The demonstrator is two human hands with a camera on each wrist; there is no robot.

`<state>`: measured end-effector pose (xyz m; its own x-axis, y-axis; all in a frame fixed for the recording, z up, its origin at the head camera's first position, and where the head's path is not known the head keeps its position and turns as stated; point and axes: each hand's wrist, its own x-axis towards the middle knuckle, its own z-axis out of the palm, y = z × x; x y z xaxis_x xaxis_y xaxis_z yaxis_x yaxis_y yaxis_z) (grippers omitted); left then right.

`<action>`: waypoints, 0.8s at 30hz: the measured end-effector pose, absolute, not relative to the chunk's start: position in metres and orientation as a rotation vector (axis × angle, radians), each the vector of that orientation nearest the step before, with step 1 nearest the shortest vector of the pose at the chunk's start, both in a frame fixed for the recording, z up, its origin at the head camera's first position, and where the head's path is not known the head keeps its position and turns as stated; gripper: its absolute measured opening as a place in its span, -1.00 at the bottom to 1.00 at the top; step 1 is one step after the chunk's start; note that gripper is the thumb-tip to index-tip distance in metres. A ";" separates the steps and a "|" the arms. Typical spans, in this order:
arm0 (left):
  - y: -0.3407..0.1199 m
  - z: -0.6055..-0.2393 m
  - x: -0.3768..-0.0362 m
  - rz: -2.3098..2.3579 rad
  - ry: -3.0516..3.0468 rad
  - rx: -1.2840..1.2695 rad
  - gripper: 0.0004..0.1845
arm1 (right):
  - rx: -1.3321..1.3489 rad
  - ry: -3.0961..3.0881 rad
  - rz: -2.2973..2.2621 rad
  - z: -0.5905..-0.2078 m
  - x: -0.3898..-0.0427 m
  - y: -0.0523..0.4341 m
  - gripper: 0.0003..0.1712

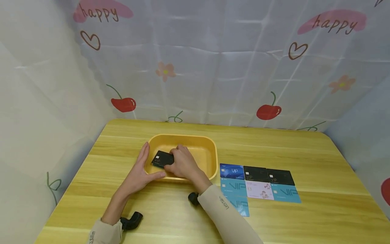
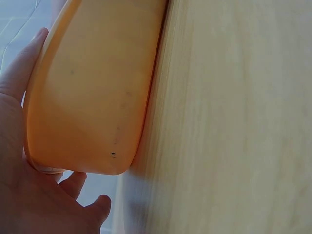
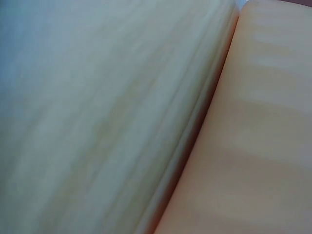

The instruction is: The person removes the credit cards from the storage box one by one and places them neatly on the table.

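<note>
A yellow plastic tub [image 1: 210, 149] sits on the wooden table [image 1: 304, 149]. My right hand [image 1: 182, 164] reaches into the tub and pinches a black VIP card [image 1: 162, 159] at its right edge. My left hand [image 1: 141, 169] lies with straight fingers against the tub's left outer wall [image 2: 87, 97], thumb along the front rim. In the right wrist view only the tub's wall [image 3: 253, 146] and the table show. Right of the tub, several VIP cards [image 1: 259, 184] lie face up in rows: blue, black, teal and one white.
A printed curtain [image 1: 213, 61] with cherries and hearts closes off the back and sides of the table. Black wrist-camera mounts [image 1: 132, 220] sit under each forearm near the front edge.
</note>
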<state>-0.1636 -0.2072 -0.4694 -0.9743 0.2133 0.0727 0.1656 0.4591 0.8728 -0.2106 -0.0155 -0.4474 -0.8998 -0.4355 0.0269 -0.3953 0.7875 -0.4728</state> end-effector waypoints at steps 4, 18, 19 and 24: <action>-0.207 -0.469 -0.164 1.577 2.642 0.341 0.27 | -0.689 2.897 -0.789 -0.445 -0.209 -0.013 -0.40; -0.205 -0.470 -0.165 1.584 2.636 0.331 0.27 | -0.710 2.896 -0.900 -0.442 -0.204 -0.008 -0.41; -0.206 -0.471 -0.164 1.587 2.632 0.332 0.27 | -0.715 2.897 -0.894 -0.442 -0.203 -0.008 -0.41; -0.208 -0.475 -0.164 1.607 2.620 0.331 0.26 | -0.724 2.903 -0.916 -0.439 -0.198 -0.006 -0.42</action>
